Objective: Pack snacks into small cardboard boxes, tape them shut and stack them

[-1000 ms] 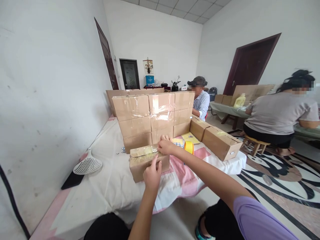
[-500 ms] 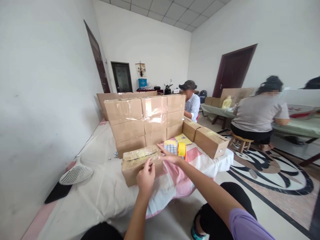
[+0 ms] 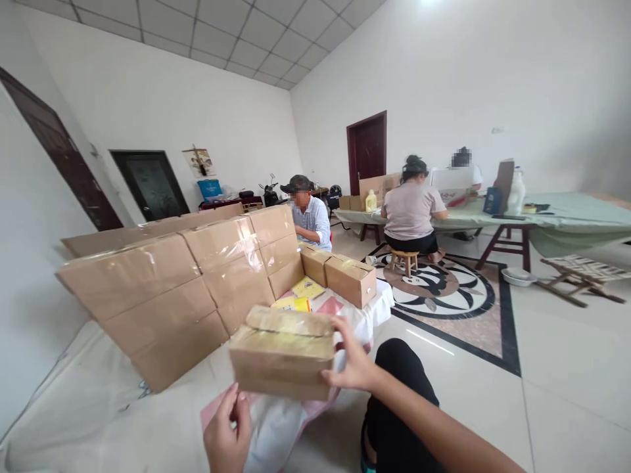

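Observation:
A taped brown cardboard box [image 3: 280, 368] is in front of me at the table's near edge, slightly blurred. My right hand [image 3: 352, 361] grips its right end, fingers at the top and thumb lower on the side. Close to the box's lower left corner is my left hand [image 3: 227, 427], its fingers curled and pinched together; whether anything is between them is hidden. Behind the box a yellow-orange tape roll [image 3: 302, 304] shows in part, close to a yellow printed sheet [image 3: 308, 288].
Stacked cardboard boxes [image 3: 162, 295] form a wall at the left. Two more boxes [image 3: 350, 279] stand at the table's right edge. A person in a cap [image 3: 313, 217] sits beyond. Other people sit at a green-covered table [image 3: 566, 210]; a wooden stool [image 3: 405, 259] is there.
The view has swung right. My right hand has moved from the box's top to its right end and grips it. My left hand has dropped from the top to the lower left corner.

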`<state>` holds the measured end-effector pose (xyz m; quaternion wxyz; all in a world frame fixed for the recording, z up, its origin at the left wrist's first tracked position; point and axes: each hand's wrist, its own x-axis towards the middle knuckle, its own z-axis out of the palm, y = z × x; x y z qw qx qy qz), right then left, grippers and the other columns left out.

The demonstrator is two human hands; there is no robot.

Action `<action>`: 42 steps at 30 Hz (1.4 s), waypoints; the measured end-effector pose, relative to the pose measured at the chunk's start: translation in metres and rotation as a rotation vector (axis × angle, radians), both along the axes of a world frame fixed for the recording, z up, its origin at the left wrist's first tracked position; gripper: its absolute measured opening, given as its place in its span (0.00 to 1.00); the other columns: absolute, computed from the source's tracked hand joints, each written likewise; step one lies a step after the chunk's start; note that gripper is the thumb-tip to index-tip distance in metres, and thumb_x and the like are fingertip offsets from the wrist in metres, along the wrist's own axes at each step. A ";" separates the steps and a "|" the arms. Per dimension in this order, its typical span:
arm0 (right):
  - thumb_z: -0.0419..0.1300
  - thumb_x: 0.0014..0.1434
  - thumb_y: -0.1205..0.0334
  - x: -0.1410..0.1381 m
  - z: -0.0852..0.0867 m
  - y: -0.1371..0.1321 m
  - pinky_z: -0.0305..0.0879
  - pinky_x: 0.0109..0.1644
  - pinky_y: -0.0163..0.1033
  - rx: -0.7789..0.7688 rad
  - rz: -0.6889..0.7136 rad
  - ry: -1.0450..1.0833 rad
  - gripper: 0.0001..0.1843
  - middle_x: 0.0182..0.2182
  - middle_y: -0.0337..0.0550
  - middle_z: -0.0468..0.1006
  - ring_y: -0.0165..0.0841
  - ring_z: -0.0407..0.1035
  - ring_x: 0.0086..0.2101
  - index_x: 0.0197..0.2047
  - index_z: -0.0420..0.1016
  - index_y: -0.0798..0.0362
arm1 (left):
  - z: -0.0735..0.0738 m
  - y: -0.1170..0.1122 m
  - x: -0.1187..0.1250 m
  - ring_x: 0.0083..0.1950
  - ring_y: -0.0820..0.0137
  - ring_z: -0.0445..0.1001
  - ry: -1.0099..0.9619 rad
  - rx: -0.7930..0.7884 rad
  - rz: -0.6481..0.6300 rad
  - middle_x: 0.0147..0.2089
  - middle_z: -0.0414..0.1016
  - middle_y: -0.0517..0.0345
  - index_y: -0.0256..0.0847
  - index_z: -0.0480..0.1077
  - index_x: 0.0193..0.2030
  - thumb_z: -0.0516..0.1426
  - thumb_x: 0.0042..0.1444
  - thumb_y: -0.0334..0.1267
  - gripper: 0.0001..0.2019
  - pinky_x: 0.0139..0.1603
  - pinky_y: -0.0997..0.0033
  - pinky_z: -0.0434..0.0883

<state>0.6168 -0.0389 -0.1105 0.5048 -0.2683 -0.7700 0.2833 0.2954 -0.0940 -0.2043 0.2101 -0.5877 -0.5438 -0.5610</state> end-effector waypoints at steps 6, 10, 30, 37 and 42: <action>0.70 0.49 0.52 0.196 -0.016 -0.020 0.79 0.39 0.44 0.097 -0.775 -0.043 0.50 0.62 0.55 0.54 0.53 0.59 0.59 0.71 0.53 0.44 | 0.005 0.004 0.013 0.29 0.66 0.83 0.200 0.024 0.056 0.35 0.85 0.47 0.36 0.74 0.48 0.54 0.68 0.40 0.11 0.30 0.73 0.77; 0.70 0.50 0.49 0.257 -0.028 -0.005 0.80 0.40 0.48 0.080 -0.882 -0.122 0.51 0.61 0.55 0.54 0.53 0.59 0.60 0.72 0.52 0.44 | 0.003 0.010 0.033 0.26 0.68 0.81 0.296 -0.042 0.016 0.32 0.84 0.52 0.37 0.73 0.49 0.51 0.70 0.41 0.12 0.26 0.75 0.73; 0.66 0.50 0.47 0.176 -0.019 0.152 0.55 0.65 0.65 -0.167 -0.769 -0.464 0.60 0.64 0.66 0.49 0.65 0.51 0.66 0.76 0.37 0.55 | -0.028 0.014 0.058 0.27 0.68 0.81 0.345 -0.282 -0.106 0.33 0.85 0.53 0.41 0.77 0.51 0.48 0.70 0.37 0.16 0.30 0.74 0.75; 0.66 0.49 0.46 0.149 -0.008 0.180 0.60 0.63 0.59 -0.369 -0.786 -0.429 0.64 0.68 0.70 0.40 0.63 0.62 0.63 0.76 0.31 0.53 | -0.019 0.011 0.057 0.29 0.68 0.81 0.413 -0.273 -0.143 0.37 0.86 0.51 0.41 0.77 0.52 0.48 0.69 0.33 0.16 0.32 0.73 0.75; 0.64 0.51 0.44 0.130 -0.009 0.152 0.58 0.64 0.65 -0.247 -0.920 -0.381 0.63 0.71 0.72 0.38 0.66 0.51 0.68 0.76 0.28 0.54 | 0.006 0.003 0.026 0.25 0.70 0.78 0.305 -0.259 -0.050 0.27 0.82 0.57 0.41 0.78 0.49 0.48 0.69 0.36 0.16 0.28 0.75 0.72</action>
